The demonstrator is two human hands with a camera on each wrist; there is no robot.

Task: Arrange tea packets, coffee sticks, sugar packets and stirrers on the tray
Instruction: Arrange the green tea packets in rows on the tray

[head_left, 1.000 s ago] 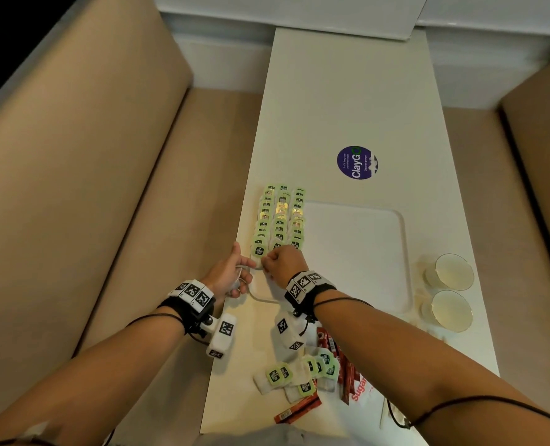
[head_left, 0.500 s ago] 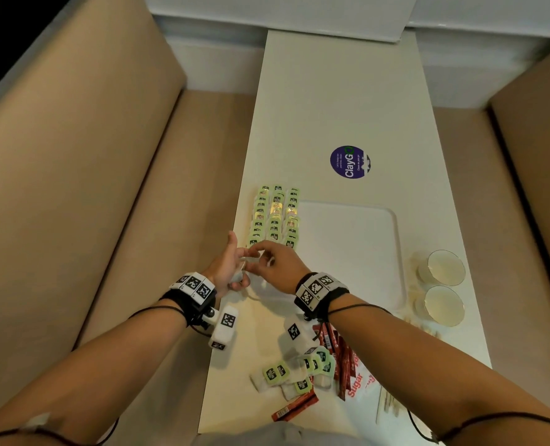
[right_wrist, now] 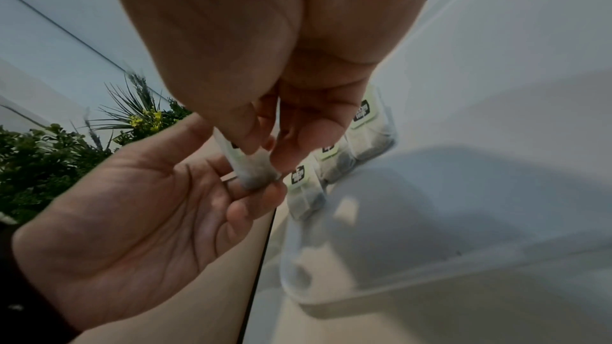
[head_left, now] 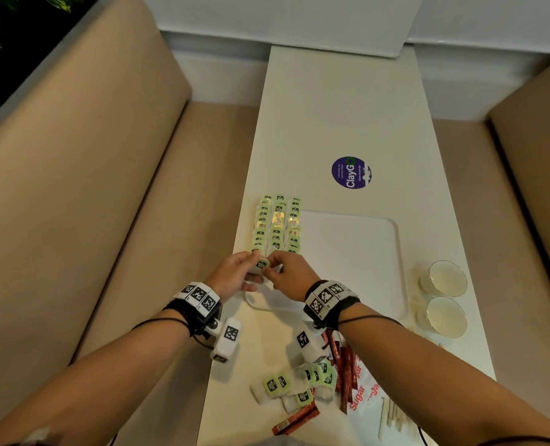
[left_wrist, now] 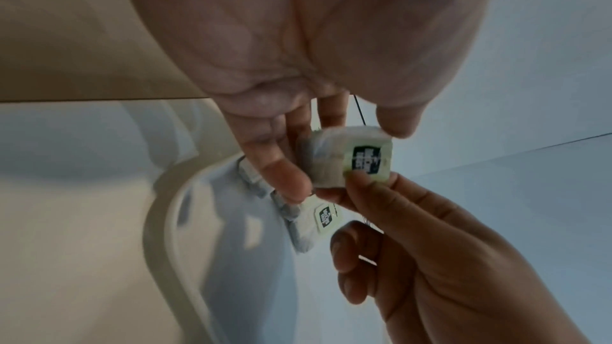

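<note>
A tea packet (head_left: 262, 263) with a green label is held between both hands above the near left corner of the white tray (head_left: 363, 252). My left hand (head_left: 249, 265) pinches it with thumb and fingers, as the left wrist view shows on the packet (left_wrist: 351, 158). My right hand (head_left: 275, 263) pinches its labelled corner; in the right wrist view the packet (right_wrist: 246, 166) sits edge-on between the fingertips. Three rows of tea packets (head_left: 278, 225) lie along the tray's left side. Loose tea packets (head_left: 299, 381), red coffee sticks (head_left: 344, 365), sugar packets (head_left: 363, 391) and stirrers (head_left: 392, 413) lie near the table's front edge.
Two paper cups (head_left: 447, 278) stand right of the tray. A round purple sticker (head_left: 350, 172) lies on the table beyond it. Beige bench seats (head_left: 106, 220) run along both sides of the narrow white table (head_left: 331, 107).
The hands have drawn together just short of the rows. The left fingers, spread half a second ago, now close on a tea packet that both hands pinch.
</note>
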